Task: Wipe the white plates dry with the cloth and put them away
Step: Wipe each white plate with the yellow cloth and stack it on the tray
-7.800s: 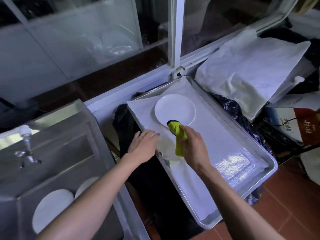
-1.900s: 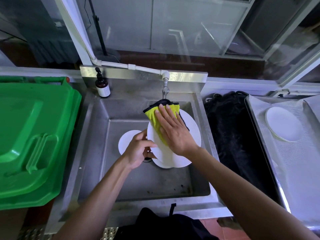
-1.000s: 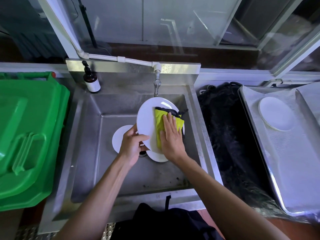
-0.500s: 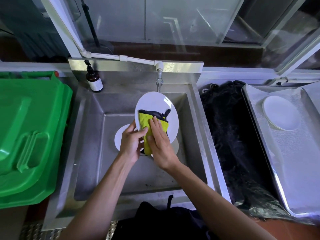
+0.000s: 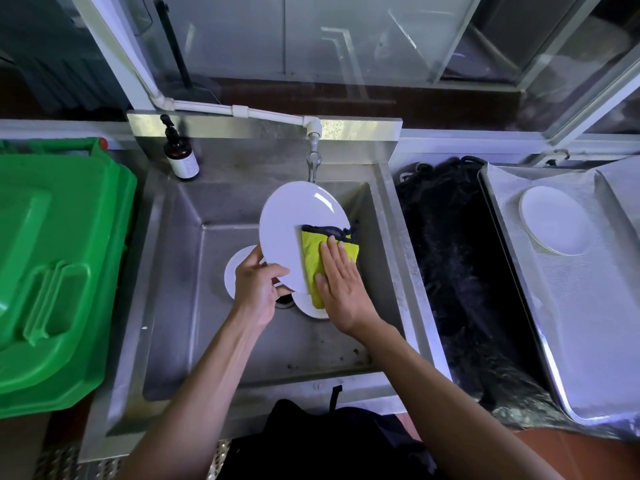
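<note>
Over the steel sink (image 5: 173,306) I hold a white plate (image 5: 291,220) tilted on edge. My left hand (image 5: 258,289) grips its lower rim. My right hand (image 5: 341,282) lies flat, pressing a yellow cloth with a dark border (image 5: 313,254) against the plate's face. Two more white plates lie in the sink bottom, one to the left (image 5: 233,271) and one below my hands (image 5: 308,306), both partly hidden. A stack of white plates (image 5: 557,220) rests on the lined metal tray (image 5: 588,341) at the right.
A green bin lid (image 5: 52,265) sits left of the sink. A brown pump bottle (image 5: 180,157) stands at the sink's back left corner, and the tap (image 5: 313,154) hangs just behind the held plate. Black netting (image 5: 457,271) fills the gap between sink and tray.
The cloth and my right hand have slid from the plate's left-centre to its right lower part. The plate stays tilted in my left hand. The camera shifted slightly.
</note>
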Tool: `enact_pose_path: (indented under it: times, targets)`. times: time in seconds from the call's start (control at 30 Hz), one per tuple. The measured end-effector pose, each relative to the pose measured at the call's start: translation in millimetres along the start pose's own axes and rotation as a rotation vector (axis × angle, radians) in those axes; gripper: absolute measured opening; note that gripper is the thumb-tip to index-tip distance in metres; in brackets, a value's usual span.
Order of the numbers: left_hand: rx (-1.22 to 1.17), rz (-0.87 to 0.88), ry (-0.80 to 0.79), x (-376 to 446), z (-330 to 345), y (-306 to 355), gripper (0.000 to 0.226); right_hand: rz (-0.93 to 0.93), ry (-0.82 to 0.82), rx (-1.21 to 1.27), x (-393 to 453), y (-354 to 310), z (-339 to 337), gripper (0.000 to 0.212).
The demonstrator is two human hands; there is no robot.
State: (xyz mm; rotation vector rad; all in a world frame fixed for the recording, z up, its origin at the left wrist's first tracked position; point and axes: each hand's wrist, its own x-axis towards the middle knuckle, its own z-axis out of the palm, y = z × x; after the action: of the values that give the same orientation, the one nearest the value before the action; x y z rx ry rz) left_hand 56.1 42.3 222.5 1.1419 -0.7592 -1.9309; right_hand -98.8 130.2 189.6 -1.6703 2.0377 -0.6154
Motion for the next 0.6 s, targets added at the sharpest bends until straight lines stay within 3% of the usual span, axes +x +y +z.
enact_pose_path:
  times: [0.37,0.6]
  targets:
    - [0.109,-0.054,-0.103,-3,-18,9,0.037,0.028,-0.059,-0.096,29,13,-30,0.059]
    - [0.158,-0.085,-0.166,-6,-23,12,0.033,-0.052,-0.082,-0.166,45,4,-45,0.058]
